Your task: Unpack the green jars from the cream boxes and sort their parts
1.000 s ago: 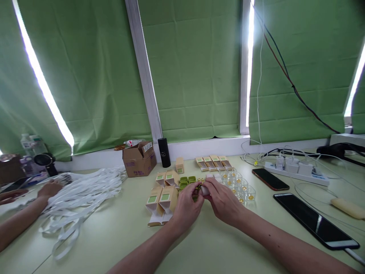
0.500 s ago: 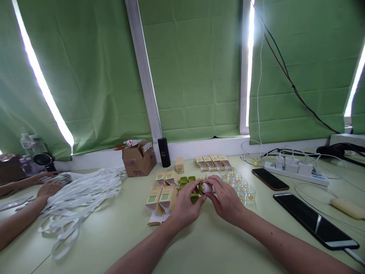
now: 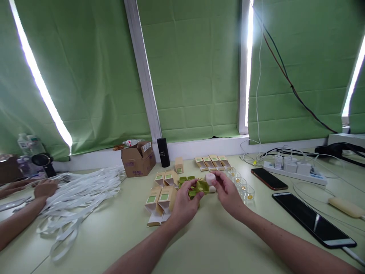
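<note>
Pinched in my left hand (image 3: 186, 203) is a small green cup-like piece (image 3: 202, 186), its hollow side showing. My right hand (image 3: 228, 194) grips a round, pale pink-white piece (image 3: 210, 179) just right of the green one, and the two are apart. Another whitish piece (image 3: 212, 189) shows below it, partly hidden. More green cups (image 3: 186, 179) sit behind my left hand. Open kraft boxes with green labels (image 3: 168, 198) stand left of it. Several clear cups with yellow centres (image 3: 242, 184) lie beyond my right hand.
Farther back are a row of kraft boxes (image 3: 212, 163), a cardboard box (image 3: 138, 160) and a black cylinder (image 3: 163, 153). Two phones (image 3: 313, 219) and a power strip (image 3: 295, 173) lie right. At left, another person's hands (image 3: 45, 188) touch white straps (image 3: 85, 194).
My hands have moved apart. The pale piece has come away from the green cup with my right hand, and the green cup's hollow side now shows.
</note>
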Demonstrator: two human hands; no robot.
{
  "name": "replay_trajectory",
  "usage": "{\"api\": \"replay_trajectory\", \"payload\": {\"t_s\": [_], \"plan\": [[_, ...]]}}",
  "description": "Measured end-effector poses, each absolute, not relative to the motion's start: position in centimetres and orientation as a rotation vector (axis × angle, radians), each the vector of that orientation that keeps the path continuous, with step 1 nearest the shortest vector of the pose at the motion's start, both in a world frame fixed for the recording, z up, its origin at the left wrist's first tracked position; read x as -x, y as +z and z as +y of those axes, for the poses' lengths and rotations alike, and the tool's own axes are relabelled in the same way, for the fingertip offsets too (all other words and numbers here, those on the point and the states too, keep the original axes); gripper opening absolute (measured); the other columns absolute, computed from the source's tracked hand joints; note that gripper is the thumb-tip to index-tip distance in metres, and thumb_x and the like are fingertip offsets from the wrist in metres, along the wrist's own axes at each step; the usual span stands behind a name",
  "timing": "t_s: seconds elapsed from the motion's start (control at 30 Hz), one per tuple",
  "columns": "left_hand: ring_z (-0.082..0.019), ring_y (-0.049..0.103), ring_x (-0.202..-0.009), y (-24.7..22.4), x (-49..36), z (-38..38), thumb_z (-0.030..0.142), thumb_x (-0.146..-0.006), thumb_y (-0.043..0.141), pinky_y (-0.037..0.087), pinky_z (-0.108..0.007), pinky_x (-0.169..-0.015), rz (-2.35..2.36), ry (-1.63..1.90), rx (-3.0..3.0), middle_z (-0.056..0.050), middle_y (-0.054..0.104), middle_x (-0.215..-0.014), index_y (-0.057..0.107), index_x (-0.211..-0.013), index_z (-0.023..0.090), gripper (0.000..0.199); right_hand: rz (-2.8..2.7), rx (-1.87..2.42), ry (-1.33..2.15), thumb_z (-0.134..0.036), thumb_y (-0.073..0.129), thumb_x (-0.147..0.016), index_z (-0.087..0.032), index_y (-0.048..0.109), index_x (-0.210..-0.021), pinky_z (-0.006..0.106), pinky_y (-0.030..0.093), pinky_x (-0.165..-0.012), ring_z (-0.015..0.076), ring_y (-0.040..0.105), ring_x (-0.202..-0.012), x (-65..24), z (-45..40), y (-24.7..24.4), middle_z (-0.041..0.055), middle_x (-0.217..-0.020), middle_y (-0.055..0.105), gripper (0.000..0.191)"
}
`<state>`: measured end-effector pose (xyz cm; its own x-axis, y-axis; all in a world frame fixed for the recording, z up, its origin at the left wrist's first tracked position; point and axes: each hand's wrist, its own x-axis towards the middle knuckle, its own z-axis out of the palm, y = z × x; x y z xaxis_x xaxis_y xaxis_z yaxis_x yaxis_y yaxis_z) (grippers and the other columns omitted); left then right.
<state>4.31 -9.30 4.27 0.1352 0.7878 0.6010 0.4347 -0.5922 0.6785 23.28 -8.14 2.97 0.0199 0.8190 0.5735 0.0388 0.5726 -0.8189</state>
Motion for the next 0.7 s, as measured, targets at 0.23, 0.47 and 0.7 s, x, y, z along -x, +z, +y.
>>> {"api": "replay_trajectory", "payload": {"t_s": [0.23,0.47,0.7], "plan": [[-0.02,0.067,-0.093,3.6,-3.8,-8.2,0.033,-0.089,0.067,0.056,-0.037,-0.088,1.193,1.493,-2.009,-0.008,0.072,-0.114,0.066,-0.128,0.022,0.041,-1.047,0.554,1.282,-0.063,0.079,-0.078,-0.02,0.072,-0.1,0.047,0.059,-0.087,0.0266,0.073,-0.09,-24.1,-7.5,4.0,0.0102,-0.101,0.075,0.049],[-0.022,0.066,-0.102,2.9,-3.3,-7.4,0.041,-0.092,0.066,0.055,-0.037,-0.091,1.177,1.603,-1.857,-0.011,0.07,-0.116,0.062,-0.134,0.019,0.048,-0.949,0.549,1.33,-0.053,0.089,-0.071,-0.024,0.067,-0.109,0.04,0.057,-0.081,0.0256,0.071,-0.097,-24.1,-7.6,4.2,0.0088,-0.105,0.076,0.053],[-0.02,0.065,-0.099,2.8,-3.2,-7.2,0.044,-0.092,0.066,0.055,-0.036,-0.091,1.192,1.621,-1.849,-0.011,0.07,-0.119,0.062,-0.134,0.02,0.048,-1.242,0.675,1.055,-0.049,0.086,-0.073,-0.024,0.071,-0.111,0.035,0.057,-0.081,0.0205,0.066,-0.089,-24.5,-7.7,4.7,0.0029,-0.096,0.071,0.048]]}}
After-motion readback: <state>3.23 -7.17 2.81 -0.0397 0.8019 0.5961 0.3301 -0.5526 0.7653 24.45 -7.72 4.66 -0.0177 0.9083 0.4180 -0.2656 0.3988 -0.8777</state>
